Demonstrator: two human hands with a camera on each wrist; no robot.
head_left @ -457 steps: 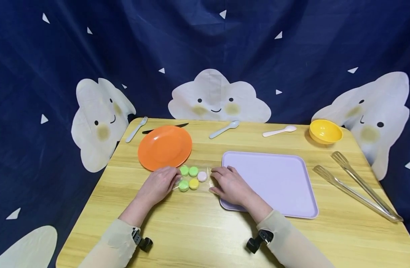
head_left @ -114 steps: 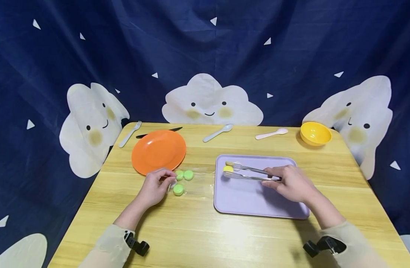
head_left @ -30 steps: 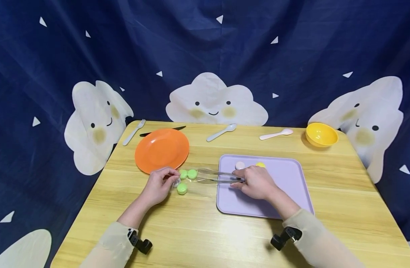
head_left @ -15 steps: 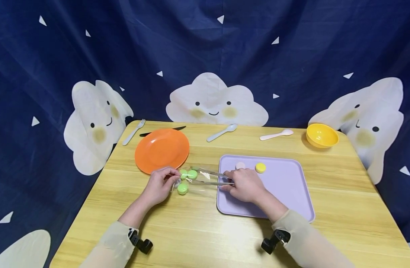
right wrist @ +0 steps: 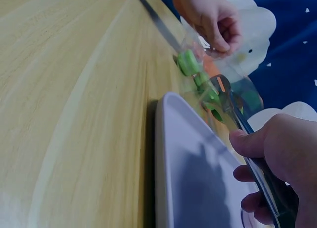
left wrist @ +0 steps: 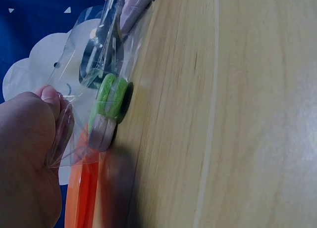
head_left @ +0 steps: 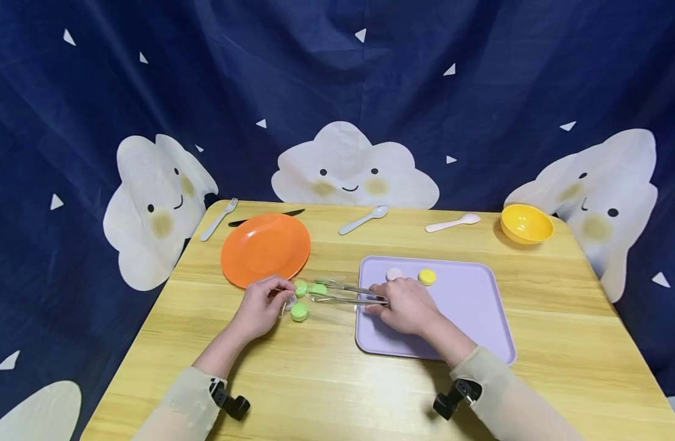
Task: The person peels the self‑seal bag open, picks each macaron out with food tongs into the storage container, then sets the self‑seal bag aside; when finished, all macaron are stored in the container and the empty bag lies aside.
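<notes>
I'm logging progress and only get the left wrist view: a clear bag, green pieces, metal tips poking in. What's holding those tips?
Observer: The right hand grips the tongs, reaching in from over a purple tray.
Operator: Anything on that tray?
Observer: Two pieces near its far edge, a pink one and a yellow one.
Operator: How many green ones are in the bag?
Observer: Three green pieces show in the clear bag, which the left hand pinches.

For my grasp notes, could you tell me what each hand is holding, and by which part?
The right hand grips the metal tongs near their handle end. The left hand pinches the clear plastic bag at its edge.
</notes>
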